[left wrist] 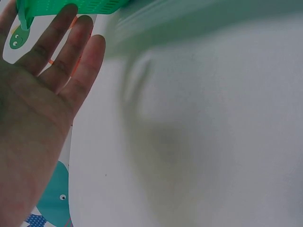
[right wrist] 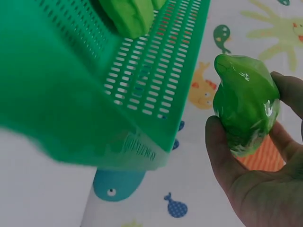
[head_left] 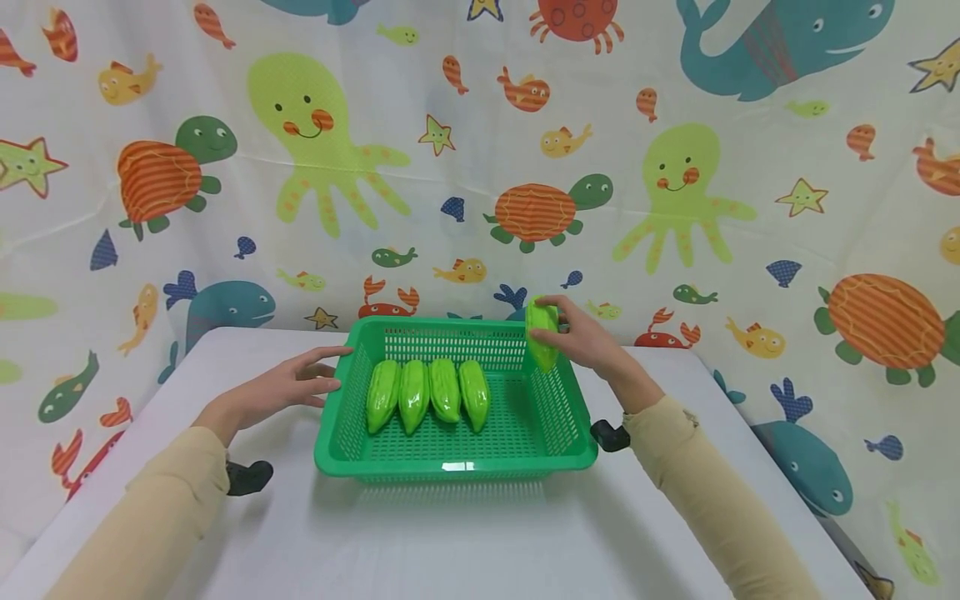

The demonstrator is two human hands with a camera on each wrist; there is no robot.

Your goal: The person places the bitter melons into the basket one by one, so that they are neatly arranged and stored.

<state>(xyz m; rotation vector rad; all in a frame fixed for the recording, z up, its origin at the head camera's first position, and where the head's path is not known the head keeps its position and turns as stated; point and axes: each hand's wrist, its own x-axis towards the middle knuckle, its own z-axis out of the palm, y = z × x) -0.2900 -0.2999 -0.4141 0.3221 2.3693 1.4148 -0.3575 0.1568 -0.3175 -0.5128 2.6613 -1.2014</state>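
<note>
My right hand pinches a glossy light green gourd between thumb and fingers, above the back right corner of a green plastic basket. Up close in the right wrist view, the held gourd has a pointed end and a shiny surface, and stands apart from the basket wall. Several more ridged gourds lie side by side in the basket's left half. On the other side, my left hand has its fingers extended, with fingertips right at the basket's left rim and nothing in its grasp.
The basket stands on a white table. Behind the table hangs a white curtain printed with sea animals. A black wrist strap part shows below the right wrist, and another below the left.
</note>
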